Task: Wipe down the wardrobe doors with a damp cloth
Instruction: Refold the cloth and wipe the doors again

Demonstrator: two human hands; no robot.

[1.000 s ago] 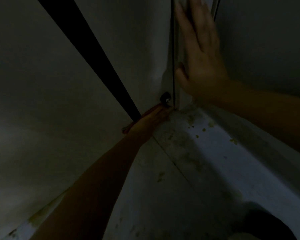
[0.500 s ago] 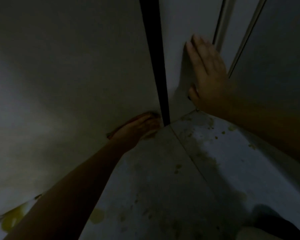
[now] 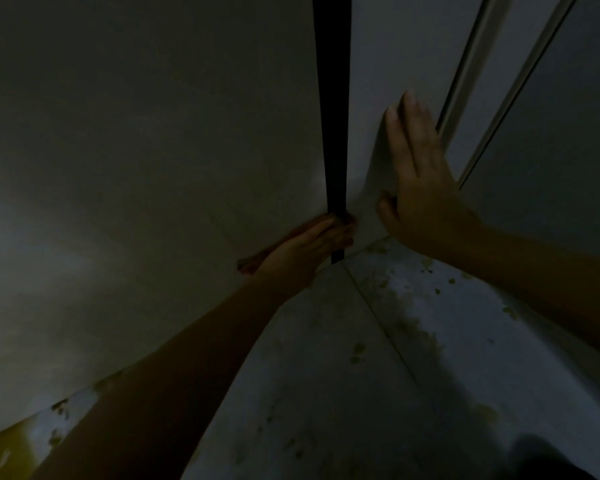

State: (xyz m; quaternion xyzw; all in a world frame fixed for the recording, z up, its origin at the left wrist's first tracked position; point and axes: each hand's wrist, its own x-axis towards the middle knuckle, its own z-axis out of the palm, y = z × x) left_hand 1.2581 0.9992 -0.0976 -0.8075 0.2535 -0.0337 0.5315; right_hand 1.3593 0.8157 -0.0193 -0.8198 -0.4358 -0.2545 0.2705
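**Wiping at the Foot of the Wardrobe Doors**

Looking down in dim light, we see two pale wardrobe doors: the left door [image 3: 146, 161] and the right door [image 3: 368, 98], separated by a dark vertical gap [image 3: 331, 98]. Our left hand [image 3: 302, 249] lies low against the bottom edge of the left door, just above the floor [image 3: 326, 393], fingers extended toward the gap. A reddish cloth [image 3: 253, 263] shows beneath this hand, pressed against the door; we cannot tell whether the fingers curl round it. Our right hand [image 3: 420, 178] rests flat on the right door, fingers straight and together, holding nothing. The floor carries greenish-brown stains. A framed panel [image 3: 551, 133] stands beside the right door.
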